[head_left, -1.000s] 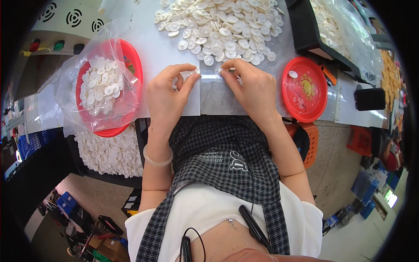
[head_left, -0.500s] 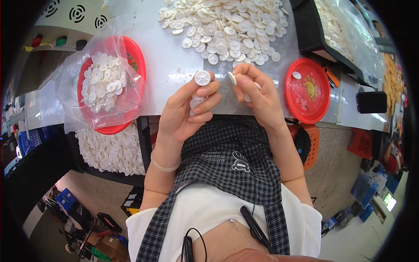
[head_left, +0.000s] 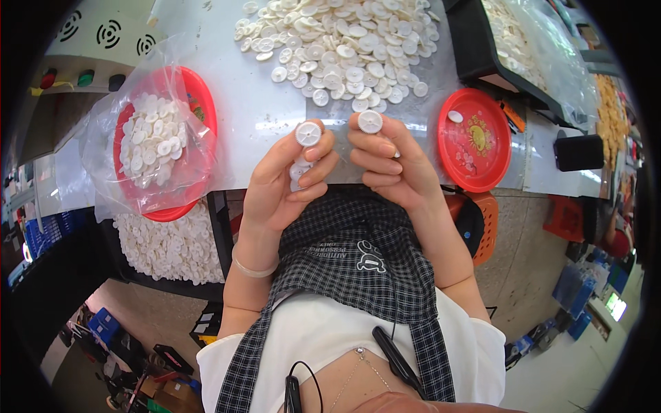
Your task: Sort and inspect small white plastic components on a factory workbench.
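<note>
Between thumb and forefinger, my left hand (head_left: 286,172) pinches a small white plastic gear (head_left: 308,133), its spoked face turned up. More white gears (head_left: 299,172) are tucked in that palm under the curled fingers. My right hand (head_left: 396,162) grips another white gear (head_left: 370,122) by its edge, level with the first and a little apart from it. A bit of white shows behind the right fingers, mostly hidden. Just beyond both hands, a large heap of white gears (head_left: 344,51) spreads over the grey table (head_left: 234,117).
At left, a red basin (head_left: 212,103) holds a clear plastic bag (head_left: 103,165) of gears, above a black bin of more gears (head_left: 169,241). At right lie a red tray (head_left: 447,162) with one white piece, a black crate (head_left: 475,55) and a dark phone (head_left: 578,152).
My right hand has turned its gear from edge-on to face-up and moved slightly left. The left hand still holds its gear, shifted a little left and lower in view.
</note>
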A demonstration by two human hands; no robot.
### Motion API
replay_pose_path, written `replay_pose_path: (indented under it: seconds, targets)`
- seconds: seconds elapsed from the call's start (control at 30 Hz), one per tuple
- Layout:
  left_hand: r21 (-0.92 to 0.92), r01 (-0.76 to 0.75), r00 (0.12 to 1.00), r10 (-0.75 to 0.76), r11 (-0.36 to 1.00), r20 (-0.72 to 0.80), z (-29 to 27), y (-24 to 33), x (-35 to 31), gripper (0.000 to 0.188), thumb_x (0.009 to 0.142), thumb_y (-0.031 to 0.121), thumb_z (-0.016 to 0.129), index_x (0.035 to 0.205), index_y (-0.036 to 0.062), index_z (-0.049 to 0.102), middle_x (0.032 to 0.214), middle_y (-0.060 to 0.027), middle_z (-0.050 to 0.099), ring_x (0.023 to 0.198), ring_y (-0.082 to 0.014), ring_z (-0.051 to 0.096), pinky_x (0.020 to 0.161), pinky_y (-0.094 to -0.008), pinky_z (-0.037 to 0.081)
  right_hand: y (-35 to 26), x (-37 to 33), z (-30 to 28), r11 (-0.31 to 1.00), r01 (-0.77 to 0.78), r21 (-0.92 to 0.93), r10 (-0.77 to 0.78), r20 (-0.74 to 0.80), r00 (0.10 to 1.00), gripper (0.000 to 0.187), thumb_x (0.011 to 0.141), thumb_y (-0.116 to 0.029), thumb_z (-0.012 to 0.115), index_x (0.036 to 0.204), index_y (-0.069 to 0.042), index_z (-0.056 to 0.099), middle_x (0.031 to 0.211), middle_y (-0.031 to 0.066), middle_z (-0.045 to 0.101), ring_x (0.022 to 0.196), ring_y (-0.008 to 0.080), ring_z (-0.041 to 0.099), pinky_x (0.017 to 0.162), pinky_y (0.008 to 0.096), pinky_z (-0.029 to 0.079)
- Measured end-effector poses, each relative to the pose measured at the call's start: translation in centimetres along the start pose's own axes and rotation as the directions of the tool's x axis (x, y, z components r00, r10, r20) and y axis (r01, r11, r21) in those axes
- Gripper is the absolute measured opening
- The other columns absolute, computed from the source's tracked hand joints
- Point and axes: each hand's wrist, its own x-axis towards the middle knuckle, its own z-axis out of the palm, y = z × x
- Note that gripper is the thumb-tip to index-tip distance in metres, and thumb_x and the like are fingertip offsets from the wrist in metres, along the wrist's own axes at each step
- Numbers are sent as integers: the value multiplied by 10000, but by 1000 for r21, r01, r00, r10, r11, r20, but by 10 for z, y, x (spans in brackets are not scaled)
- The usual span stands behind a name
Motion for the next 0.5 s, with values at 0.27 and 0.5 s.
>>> replay_pose_path:
  seconds: [0.27,0.5]
  targets:
    - [198,-134,990,138,971,-6,2,1,3,186,1003,218,315,927,86,421,881,-44,441,637,-94,380,396,-165,295,5,-2,-1,990,-45,136,36,67,997,345,1045,-290,389,1177,10,495,711,-60,421,519,9,346,387,135,299]
    - [346,-209,972,234,914,-32,1,1,5,296,1025,293,350,838,80,435,800,-33,449,577,-74,377,380,-168,262,8,-3,0,976,-47,211,35,60,998,335,1046,-287,377,1161,3,499,710,-62,427,522,8,351,387,139,306]
